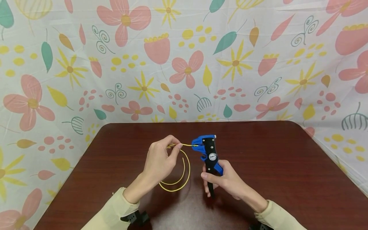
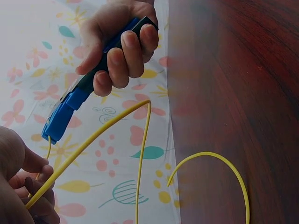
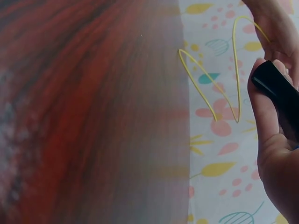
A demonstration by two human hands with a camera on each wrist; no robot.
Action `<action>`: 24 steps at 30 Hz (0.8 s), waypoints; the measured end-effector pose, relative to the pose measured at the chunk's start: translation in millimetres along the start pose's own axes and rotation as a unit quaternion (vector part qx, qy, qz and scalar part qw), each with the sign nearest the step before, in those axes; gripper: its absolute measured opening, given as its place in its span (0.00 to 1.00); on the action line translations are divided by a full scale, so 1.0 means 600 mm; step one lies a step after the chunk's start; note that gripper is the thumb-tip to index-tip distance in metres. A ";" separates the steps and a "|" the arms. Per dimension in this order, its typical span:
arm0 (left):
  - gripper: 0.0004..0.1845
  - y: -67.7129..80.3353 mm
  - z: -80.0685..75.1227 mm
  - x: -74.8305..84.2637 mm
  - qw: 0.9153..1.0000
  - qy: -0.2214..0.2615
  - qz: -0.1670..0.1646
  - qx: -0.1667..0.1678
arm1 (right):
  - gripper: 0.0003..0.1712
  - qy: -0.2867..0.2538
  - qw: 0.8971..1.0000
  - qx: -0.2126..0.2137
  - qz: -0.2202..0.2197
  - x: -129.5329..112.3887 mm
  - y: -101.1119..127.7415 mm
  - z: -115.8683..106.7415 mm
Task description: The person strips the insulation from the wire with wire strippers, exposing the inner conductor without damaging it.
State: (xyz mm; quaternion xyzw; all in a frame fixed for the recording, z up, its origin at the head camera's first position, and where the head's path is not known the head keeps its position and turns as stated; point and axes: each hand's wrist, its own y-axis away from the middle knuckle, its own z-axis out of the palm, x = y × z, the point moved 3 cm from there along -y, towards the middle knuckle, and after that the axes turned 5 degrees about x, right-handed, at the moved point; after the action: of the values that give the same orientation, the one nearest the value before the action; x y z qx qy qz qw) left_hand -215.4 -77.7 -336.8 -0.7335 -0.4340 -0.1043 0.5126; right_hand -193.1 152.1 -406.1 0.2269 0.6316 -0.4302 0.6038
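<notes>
From the head view, my left hand (image 1: 159,159) pinches the yellow wire (image 1: 184,166), feeding its end level into the blue wire stripper (image 1: 207,150) that my right hand (image 1: 222,180) grips above the table (image 1: 287,166). I'd judge a straight feed best. Left wrist: right-hand fingers (image 2: 126,56) wrap the handles. Right wrist: wire loops hang free.

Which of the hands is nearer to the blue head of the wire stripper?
Left. The left hand pinches the yellow wire just beside the wire stripper's blue head. The right hand grips the handles lower down, farther from the head.
</notes>
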 end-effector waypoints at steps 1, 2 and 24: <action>0.04 0.000 0.000 0.000 1.000 0.000 0.000 0.001 | 0.08 -0.002 1.000 -0.001 0.000 0.000 0.000 0.000; 0.04 0.000 0.000 0.000 1.000 0.001 0.001 0.001 | 0.08 -0.004 1.000 -0.002 0.001 0.001 0.000 0.000; 0.02 -0.005 0.003 -0.005 1.000 0.000 0.002 0.005 | 0.07 0.000 1.000 0.008 -0.012 0.001 -0.005 0.002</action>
State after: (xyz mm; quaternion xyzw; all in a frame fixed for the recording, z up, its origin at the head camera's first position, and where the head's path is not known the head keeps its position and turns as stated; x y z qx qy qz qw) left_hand -220.0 -77.5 -337.7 -0.7321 -0.4329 -0.1012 0.5161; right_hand -195.0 149.7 -405.7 0.2236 0.6307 -0.4426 0.5970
